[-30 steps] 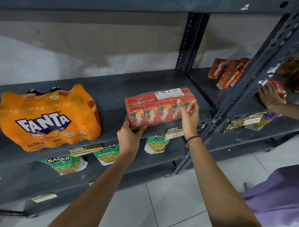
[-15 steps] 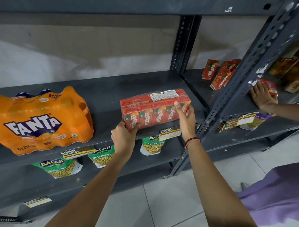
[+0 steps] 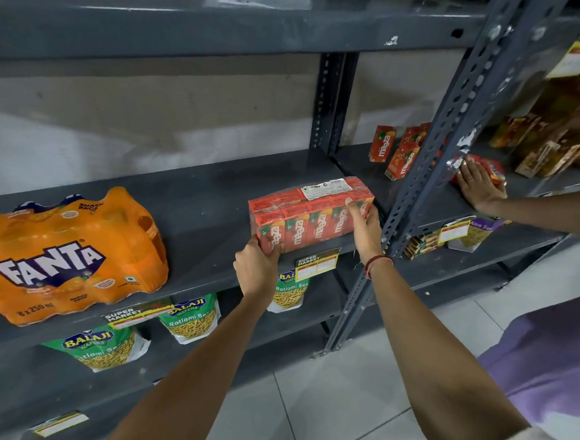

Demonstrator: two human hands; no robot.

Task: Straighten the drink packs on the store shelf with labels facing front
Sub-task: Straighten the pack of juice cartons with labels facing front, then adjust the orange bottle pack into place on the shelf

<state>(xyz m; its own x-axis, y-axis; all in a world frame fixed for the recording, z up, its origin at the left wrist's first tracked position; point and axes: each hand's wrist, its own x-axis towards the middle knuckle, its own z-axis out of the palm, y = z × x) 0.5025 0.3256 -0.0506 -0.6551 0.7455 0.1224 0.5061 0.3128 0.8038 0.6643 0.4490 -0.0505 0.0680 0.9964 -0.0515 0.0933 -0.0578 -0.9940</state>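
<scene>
A shrink-wrapped pack of red Maaza juice cartons lies at the front edge of the grey metal shelf, its Maaza labels facing me. My left hand grips its lower left corner. My right hand holds its right end, fingers spread across the front face. An orange Fanta multipack sits on the same shelf at the left, logo to the front, tilted slightly.
A slotted upright post stands just right of the pack. Beyond it, loose Maaza cartons stand on the neighbouring shelf, where another person's hand rests. Balaji snack bags fill the shelf below. White floor tiles lie underneath.
The Maaza pack has hardly shifted on the shelf; both hands keep their hold on it. The camera has tilted upward, so more of the upper shelf shows.
</scene>
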